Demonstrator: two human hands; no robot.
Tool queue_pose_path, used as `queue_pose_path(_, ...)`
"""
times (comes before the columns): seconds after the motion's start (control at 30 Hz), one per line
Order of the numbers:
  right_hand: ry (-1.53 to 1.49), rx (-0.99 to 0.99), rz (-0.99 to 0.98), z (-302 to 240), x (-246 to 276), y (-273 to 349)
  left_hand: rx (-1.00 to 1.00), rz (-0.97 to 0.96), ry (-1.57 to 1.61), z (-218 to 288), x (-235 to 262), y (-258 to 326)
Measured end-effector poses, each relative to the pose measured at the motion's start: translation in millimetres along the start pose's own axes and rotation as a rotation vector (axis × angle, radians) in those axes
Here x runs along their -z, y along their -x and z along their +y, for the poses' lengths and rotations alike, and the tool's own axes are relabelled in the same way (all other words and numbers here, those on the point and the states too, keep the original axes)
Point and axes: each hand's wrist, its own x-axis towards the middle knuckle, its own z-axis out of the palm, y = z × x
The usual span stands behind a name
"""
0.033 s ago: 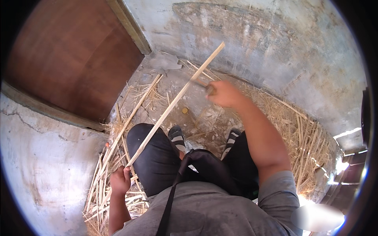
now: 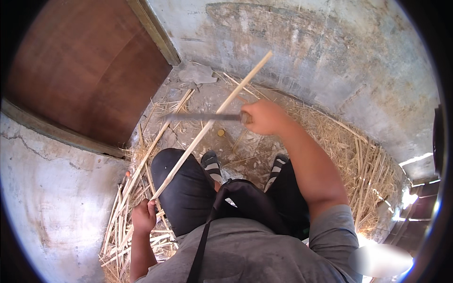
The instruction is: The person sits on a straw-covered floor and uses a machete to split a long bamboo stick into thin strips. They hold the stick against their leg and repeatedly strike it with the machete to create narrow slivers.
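My left hand (image 2: 143, 216), low at the left, is closed round the near end of a long pale wooden strip (image 2: 192, 143), which looks like split bamboo. The strip slants over my left thigh, and its far end stands free toward the wall. A long-bladed knife (image 2: 191, 116) is in my right hand (image 2: 265, 116), the fingers wrapped round its handle. Its blade points left and crosses the strip at about mid-length. Motion blurs the blade, so whether it touches the strip cannot be told.
Loose strips (image 2: 123, 228) are heaped at my left beside the wall. Shavings and more strips (image 2: 361, 165) lie along the right wall (image 2: 321, 56). A brown door panel (image 2: 89, 70) stands at the far left. On the floor between my sandaled feet and the wall sits a small yellow round thing (image 2: 221, 133).
The knife blade has swung into clear view across the strip, and my right hand has come slightly left and nearer. The strip's far end has shifted a little right; my left hand keeps its place.
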Motion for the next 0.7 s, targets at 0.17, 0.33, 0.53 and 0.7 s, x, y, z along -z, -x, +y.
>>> queue_pose_path(0.17,-0.397,-0.408,0.172,81.7,-6.7,-4.3,-0.046,0.059,-0.05,-15.3,-9.3,-6.9)
queue_pose_path(0.33,-0.366,-0.412,0.133,71.6,-1.5,-5.9,-0.01,-0.055,0.041,-5.6,6.3,-12.0)
queue_pose_path(0.53,-0.122,-0.09,-0.151,14.5,3.1,-4.3,0.021,-0.041,0.035,-7.3,6.7,-6.2)
queue_pose_path(0.7,-0.53,-0.59,0.158,83.7,0.8,-10.1,0.012,0.023,-0.137,-9.4,2.5,-2.6)
